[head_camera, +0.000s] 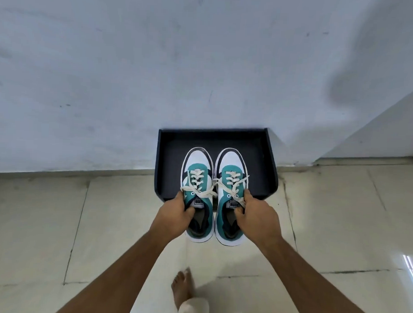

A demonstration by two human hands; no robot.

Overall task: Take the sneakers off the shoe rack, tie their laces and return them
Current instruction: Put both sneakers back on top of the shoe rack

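Observation:
Two teal, white and black sneakers with cream laces point away from me, toes over the black shoe rack [170,159] and heels sticking out past its front edge. My left hand [175,213] grips the collar of the left sneaker [198,165], thumb inside the opening. My right hand [255,214] grips the collar of the right sneaker [231,166] the same way, fingers over its laces. The laces lie loose across the tongues; I cannot tell whether they are knotted.
The rack is a shallow black tray against a pale blue-white wall [157,72]. A second wall [389,130] juts out at the right. Beige floor tiles [46,221] spread below. My bare foot [182,286] stands on the tiles under my arms.

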